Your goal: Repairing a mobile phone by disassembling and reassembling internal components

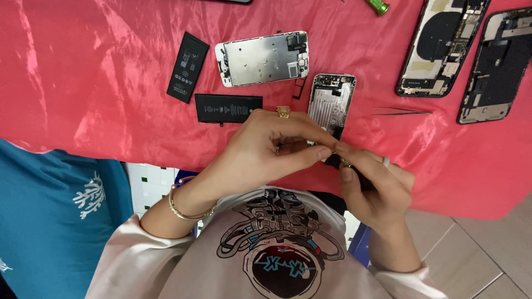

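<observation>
Small dark part (332, 160), probably a piece of a phone, sits between the 2 hands at the near edge of the surface (83, 83), which is covered with a shiny red cloth. The left hand (266, 147), wearing a gold ring and a bracelet, pinches the part with thumb and fingers closed on it from the left. The right hand (377, 185) is also closed on the same part from the right side, with its fingers curled around it; what exactly the part is cannot be told, because the fingers hide most of it. Just behind the hands lies an open silver phone shell (331, 102), already stripped. Further back are 2 black batteries (188, 66) (228, 108), a metal screen plate (263, 58), thin tweezers (402, 112) and 2 more opened phones (443, 47) (496, 63). Judging from this, the disassembly looks well advanced: the batteries and plate are already out, while the part in the hands is not yet laid down.
</observation>
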